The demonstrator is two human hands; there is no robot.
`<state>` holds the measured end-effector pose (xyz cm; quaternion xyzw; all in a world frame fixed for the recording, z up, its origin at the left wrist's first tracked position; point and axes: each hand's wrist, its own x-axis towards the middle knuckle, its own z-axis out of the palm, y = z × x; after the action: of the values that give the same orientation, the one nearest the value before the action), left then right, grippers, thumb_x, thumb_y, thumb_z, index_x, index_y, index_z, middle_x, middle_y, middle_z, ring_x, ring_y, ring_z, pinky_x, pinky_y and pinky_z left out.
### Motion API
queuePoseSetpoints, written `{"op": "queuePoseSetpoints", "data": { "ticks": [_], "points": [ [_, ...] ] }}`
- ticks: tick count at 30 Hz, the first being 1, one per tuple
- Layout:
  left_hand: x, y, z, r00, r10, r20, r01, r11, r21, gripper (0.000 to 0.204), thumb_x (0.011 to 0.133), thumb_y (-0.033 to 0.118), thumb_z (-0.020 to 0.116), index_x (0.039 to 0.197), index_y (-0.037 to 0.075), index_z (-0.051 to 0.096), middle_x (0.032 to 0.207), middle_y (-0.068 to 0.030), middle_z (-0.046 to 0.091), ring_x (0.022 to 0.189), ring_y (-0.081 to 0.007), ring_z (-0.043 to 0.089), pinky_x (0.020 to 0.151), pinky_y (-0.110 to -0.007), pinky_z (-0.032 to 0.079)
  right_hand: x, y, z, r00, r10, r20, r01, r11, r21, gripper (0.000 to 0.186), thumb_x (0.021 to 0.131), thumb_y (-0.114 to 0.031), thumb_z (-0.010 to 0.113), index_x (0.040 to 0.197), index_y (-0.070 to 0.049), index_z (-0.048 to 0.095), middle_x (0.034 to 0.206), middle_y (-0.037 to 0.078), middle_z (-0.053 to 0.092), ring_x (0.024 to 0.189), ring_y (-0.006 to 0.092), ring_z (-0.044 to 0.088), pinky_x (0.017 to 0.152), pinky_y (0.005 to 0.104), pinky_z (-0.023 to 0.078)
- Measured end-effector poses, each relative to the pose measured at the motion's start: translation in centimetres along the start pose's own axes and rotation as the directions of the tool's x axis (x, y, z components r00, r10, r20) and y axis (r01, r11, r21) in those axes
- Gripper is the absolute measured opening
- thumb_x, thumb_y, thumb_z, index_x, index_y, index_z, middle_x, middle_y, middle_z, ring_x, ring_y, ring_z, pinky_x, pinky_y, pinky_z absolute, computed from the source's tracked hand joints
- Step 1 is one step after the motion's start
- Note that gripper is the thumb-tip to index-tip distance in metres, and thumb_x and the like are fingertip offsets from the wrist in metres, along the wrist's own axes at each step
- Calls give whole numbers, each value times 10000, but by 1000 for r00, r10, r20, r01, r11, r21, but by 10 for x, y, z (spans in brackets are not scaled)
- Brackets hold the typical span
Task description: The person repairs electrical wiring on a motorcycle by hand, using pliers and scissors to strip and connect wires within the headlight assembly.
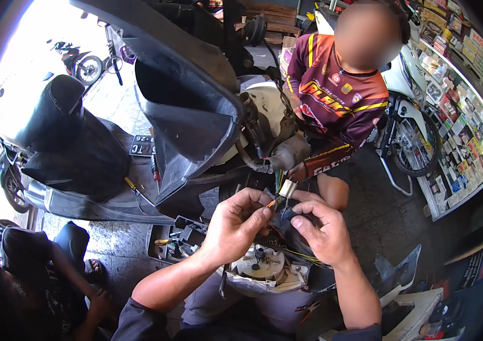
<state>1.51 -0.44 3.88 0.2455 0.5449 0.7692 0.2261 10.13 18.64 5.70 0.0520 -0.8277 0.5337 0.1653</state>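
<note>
My left hand [240, 220] pinches thin coloured wires [274, 203] between thumb and fingertips. Close beside it, my right hand [325, 230] has thumb and forefinger closed around a dark wire or cable end, partly hidden by the fingers. Between the two hands stands a white plastic connector [288, 188], with wires running from it toward the scooter's stripped front. Below my hands, an instrument cluster [258, 266] rests on my lap, its pale back facing up and loose wires [304, 256] trailing from its right side.
A scooter [190, 136] with opened bodywork fills the upper left; two screwdrivers [138, 190] lie on its footboard. A parts tray [159, 245] sits left of my lap. A person in a maroon jersey [338, 96] crouches opposite; another sits lower left. A glass display case [457, 142] stands right.
</note>
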Motion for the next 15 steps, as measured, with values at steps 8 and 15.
{"op": "queuePoseSetpoints", "data": {
  "ticks": [8,15],
  "points": [
    [6,-11,3,997,60,-58,-57,997,53,149,970,-26,604,1086,-4,514,967,-82,653,719,-71,612,619,-221,525,1,4,1,998,3,64,-16,979,203,151,918,-48,669,1030,53,660,1058,126,640,1024,217,619,935,329,474],
    [0,-9,6,945,322,-64,-265,863,431,136,874,-38,665,1010,-34,672,876,-109,670,720,-154,664,638,-278,536,4,3,6,998,-59,6,59,998,15,142,903,-34,679,1011,58,668,1102,155,646,1063,260,625,949,343,474]
  ]
}}
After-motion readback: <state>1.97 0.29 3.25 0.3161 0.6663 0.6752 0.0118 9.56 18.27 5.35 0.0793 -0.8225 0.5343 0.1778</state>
